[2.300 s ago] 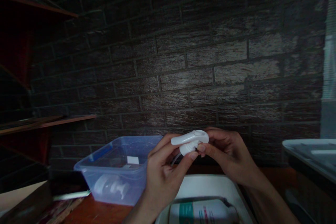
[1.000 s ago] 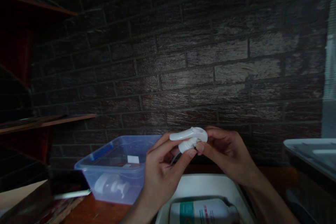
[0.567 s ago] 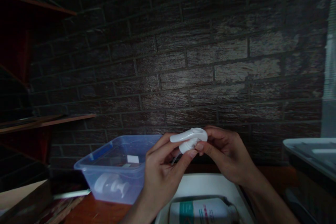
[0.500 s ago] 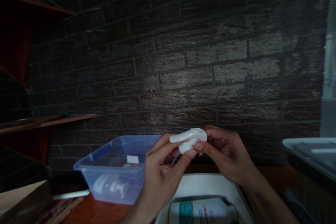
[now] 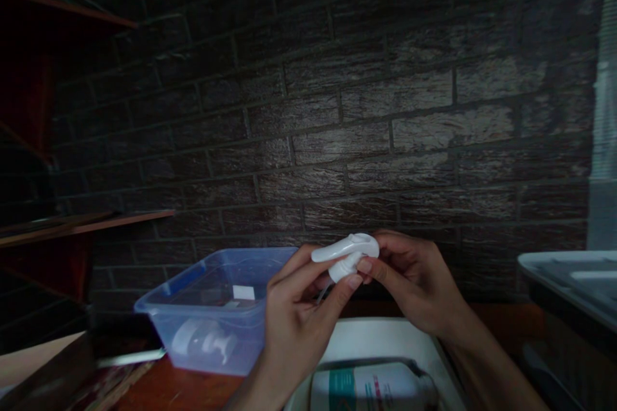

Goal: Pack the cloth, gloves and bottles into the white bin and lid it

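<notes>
A white pump dispenser head [image 5: 344,248] is held up between both hands, its nozzle pointing left. My left hand [image 5: 301,308] closes its fingers and thumb around the collar and the nozzle side. From below the collar a thin tube shows, partly hidden by that hand. My right hand [image 5: 409,276] pinches the pump head at its right end with thumb and fingers. Beneath the hands, a white bottle [image 5: 373,388] with a teal and white label lies on its side in a white tray [image 5: 371,337]. The bottle's neck points right.
To the left, a translucent blue plastic bin [image 5: 207,308] holds another pump piece [image 5: 214,341] and a white paper slip [image 5: 243,293]. A cardboard box [image 5: 48,366] sits at the lower left. Wooden shelves [image 5: 87,226] jut from the dark brick wall. A lidded container [image 5: 573,282] stands at right.
Both hands stay nearly in place. The pump head has shifted very slightly between the fingers; everything else looks the same.
</notes>
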`<state>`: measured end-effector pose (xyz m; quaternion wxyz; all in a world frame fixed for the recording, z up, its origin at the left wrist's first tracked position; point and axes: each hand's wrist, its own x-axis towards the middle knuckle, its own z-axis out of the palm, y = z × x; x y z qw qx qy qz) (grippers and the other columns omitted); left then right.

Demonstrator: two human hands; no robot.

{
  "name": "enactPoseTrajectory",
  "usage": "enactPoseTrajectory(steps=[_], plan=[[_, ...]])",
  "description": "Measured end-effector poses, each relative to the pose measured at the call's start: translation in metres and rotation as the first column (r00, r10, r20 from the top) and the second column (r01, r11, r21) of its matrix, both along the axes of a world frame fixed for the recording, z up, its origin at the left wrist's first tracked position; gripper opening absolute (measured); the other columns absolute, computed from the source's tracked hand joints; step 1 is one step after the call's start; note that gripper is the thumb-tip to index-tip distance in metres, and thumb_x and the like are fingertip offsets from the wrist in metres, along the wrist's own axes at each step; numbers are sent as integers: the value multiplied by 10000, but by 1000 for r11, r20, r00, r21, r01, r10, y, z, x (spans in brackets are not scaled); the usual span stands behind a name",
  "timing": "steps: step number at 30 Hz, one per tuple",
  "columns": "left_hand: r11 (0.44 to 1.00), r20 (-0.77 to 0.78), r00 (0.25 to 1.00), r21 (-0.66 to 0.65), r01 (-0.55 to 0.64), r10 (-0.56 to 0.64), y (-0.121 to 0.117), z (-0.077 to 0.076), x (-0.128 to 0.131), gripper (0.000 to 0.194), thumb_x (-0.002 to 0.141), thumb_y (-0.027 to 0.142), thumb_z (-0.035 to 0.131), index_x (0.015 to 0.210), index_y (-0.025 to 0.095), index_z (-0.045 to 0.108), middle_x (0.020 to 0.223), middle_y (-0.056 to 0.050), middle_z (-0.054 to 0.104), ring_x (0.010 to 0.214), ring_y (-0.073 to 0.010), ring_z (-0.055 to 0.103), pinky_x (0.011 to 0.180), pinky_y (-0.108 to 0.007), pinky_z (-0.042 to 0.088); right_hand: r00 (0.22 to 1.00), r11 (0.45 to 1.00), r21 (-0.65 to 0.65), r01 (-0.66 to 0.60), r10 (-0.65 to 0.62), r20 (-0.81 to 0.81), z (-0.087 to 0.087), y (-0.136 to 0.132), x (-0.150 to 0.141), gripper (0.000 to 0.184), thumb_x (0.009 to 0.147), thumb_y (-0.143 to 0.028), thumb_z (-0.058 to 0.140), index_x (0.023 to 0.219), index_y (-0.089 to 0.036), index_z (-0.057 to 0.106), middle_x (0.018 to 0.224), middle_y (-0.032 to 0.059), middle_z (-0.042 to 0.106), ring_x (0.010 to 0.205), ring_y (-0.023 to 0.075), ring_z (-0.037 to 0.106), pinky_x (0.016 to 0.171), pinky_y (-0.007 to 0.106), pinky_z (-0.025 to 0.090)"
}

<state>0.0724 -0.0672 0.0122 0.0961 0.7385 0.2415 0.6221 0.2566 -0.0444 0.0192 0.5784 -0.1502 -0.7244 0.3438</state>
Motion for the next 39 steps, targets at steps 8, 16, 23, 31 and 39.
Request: enactPoseTrajectory(steps=[8, 16, 23, 31, 39], plan=[[955, 172, 961, -169, 245, -217, 11, 0, 4, 395, 868, 178, 780, 1246, 275, 719, 1165, -46, 751, 1039, -177, 724, 911, -252, 587, 986, 999, -23, 29, -33, -165, 2, 7, -6, 129, 891, -317, 772, 894, -189, 760, 814, 15, 708, 746, 144, 627, 700, 260, 498], [813, 197, 909, -407, 416, -366, 13, 6, 5, 288, 948, 266, 706, 1224, 189, 739, 1148, -79, 786, 1029, -192, 749, 963, -276, 579, 981, 998, -54, 17, -27, -195, 5, 11, 1, 163, 927, -337, 734, 854, -192, 748, 767, -9, 691, 705, 109, 599, 667, 221, 499], [792, 265, 886, -400, 461, -381, 24, 1, 1, 297, 922, 244, 739, 1216, 205, 734, 1180, -71, 779, 1081, -205, 740, 937, -262, 586, 976, 995, -63, -75, 61, -208, 7, 10, -4, 96, 923, -287, 743, 982, -212, 752, 864, -4, 733, 773, 105, 645, 730, 216, 528], [987, 138, 985, -105, 119, -104, 27, -2, -6, 378, 828, 143, 809, 1181, 250, 726, 1119, -40, 760, 1039, -183, 724, 954, -293, 573, 956, 989, -84, -121, 93, -280, 3, 8, -4, 353, 893, -227, 727, 1245, -248, 725, 946, 24, 729, 791, 132, 651, 676, 243, 517], [921, -17, 971, 321, -221, 239, 28, -7, -8, 366, 818, 58, 764, 1130, 249, 736, 1136, -51, 702, 1049, -214, 676, 927, -342, 537, 960, 974, -165, -153, 108, -258, 6, 4, -3, 428, 886, -338, 756, 1290, -224, 674, 840, 26, 736, 751, 175, 679, 662, 295, 542]])
